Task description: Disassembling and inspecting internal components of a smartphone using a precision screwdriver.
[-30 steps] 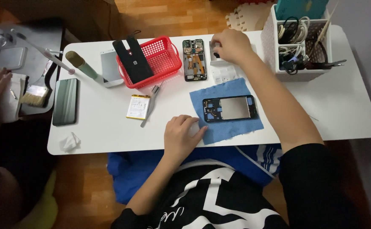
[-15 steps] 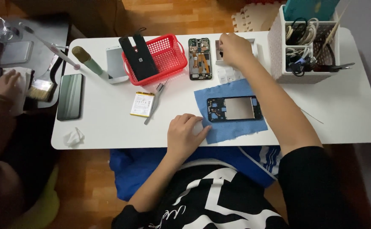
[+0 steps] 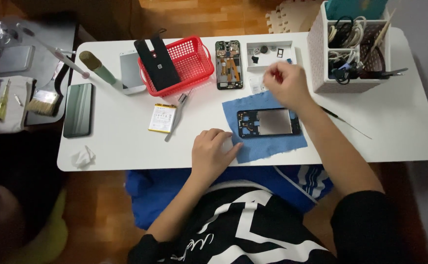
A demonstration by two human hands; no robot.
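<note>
A dark phone frame [image 3: 270, 122] lies on a blue cloth [image 3: 272, 144] at the front of the white table [image 3: 400, 127]. My left hand [image 3: 214, 152] rests on the table with curled fingers, its thumb touching the cloth's left edge. My right hand [image 3: 285, 85] is blurred, hovering just above the frame's far side with its fingertips pinched together. Whether anything small is between them I cannot tell. Just beyond it sits a small white parts tray [image 3: 272, 51], beside an opened phone [image 3: 228, 63] with its circuit board showing.
A red basket [image 3: 189, 58] holds a black back cover [image 3: 157, 61]. Nearby lie a yellow battery [image 3: 162, 118], a metal tool [image 3: 177, 115], a white phone [image 3: 131, 72], a dark green phone [image 3: 78, 110], a brush [image 3: 42, 100] and a tissue [image 3: 82, 157]. A white organiser [image 3: 351, 73] holds cables.
My right hand has come back from the parts tray toward the phone frame, fingertips pinched. My left hand has stayed by the cloth's edge.
</note>
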